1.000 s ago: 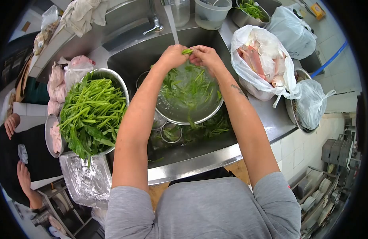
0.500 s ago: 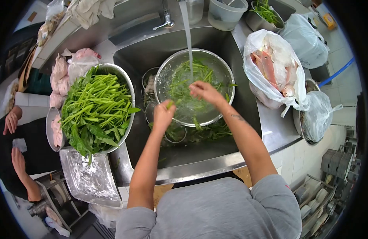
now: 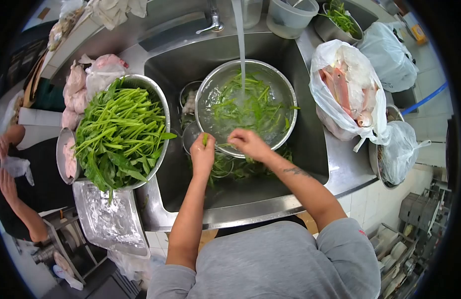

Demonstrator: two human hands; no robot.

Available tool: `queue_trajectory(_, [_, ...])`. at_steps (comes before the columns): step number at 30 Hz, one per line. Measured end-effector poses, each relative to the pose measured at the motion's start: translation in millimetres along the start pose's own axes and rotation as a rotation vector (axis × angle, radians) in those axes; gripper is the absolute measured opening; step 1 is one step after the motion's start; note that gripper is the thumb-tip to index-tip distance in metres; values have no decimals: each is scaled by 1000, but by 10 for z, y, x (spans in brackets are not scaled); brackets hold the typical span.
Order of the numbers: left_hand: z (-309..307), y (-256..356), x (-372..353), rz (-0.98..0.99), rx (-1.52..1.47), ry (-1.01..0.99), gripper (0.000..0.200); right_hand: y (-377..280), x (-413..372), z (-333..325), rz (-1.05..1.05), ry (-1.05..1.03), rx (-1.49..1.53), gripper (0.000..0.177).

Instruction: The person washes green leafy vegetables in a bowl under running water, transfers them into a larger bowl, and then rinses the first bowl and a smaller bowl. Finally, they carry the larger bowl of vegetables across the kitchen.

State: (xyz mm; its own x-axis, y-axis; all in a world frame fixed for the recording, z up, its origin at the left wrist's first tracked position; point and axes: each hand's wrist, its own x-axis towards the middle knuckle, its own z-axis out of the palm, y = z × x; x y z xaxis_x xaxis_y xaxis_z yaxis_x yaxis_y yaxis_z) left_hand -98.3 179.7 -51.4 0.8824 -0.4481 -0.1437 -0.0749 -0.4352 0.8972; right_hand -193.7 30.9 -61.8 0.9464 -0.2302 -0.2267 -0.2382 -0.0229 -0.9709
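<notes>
My left hand [image 3: 202, 151] is closed around a short green vegetable stem [image 3: 205, 139], at the near left rim of a steel bowl. Fingers pinched, my right hand [image 3: 250, 144] is over the bowl's near rim, with a thin green stem piece [image 3: 223, 145] at its fingertips. The steel bowl [image 3: 290, 124] stands in the sink and holds water with cut green stems and leaves [image 3: 255, 102]. Tap water [image 3: 241, 47] pours into it. To the left, a large steel bowl [image 3: 166, 112] is heaped with long leafy greens [image 3: 118, 129].
More greens lie in the sink [image 3: 310, 164] below the bowl. An open bag of fish [image 3: 340, 87] sits on the right counter. Bagged meat [image 3: 73, 94] and a metal tray [image 3: 111, 219] are on the left. Another person's hands [image 3: 7, 182] hold a clear plastic bag at far left.
My right hand has moved down and left from over the water to the near rim, closer to my left hand. My left hand has moved slightly lower. The other person's hands shifted.
</notes>
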Motion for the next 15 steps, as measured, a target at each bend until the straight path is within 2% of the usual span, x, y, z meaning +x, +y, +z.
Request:
queue_trajectory(1, [14, -30, -8, 113, 121, 1, 12, 249, 28, -149, -93, 54, -113, 13])
queue_trajectory(3, [11, -164, -68, 267, 274, -26, 13, 520, 67, -530, 50, 106, -334, 17])
queue_trajectory(5, [-118, 276, -217, 188, 277, -185, 17, 860, 135, -811, 161, 123, -657, 26])
queue_trajectory(6, [-243, 588, -271, 166, 235, -302, 18, 882, 153, -807, 104, 117, -827, 36])
queue_trajectory(8, [-552, 1111, -368, 260, 196, -363, 16, 903, 62, -775, -10, 124, -1173, 55])
queue_trajectory(10, [-1029, 1583, -424, 280, 314, -427, 18, 957, 121, -708, 287, -110, -1125, 67])
queue_trajectory(11, [-1299, 1881, -463, 176, 376, -452, 16, 1011, 148, -645, 438, -223, -1091, 73])
queue_trajectory(12, [-1573, 2061, -472, 251, 477, -436, 14, 1102, 168, -583, 447, -278, -1153, 76])
queue_trajectory(14, [-2033, 2594, -554, 209, 568, -321, 11, 1149, 217, -458, 455, -351, -1032, 74])
queue_trajectory(15, [-2224, 2674, -503, 351, 581, -244, 11, 1145, 240, -419, 470, -377, -970, 73])
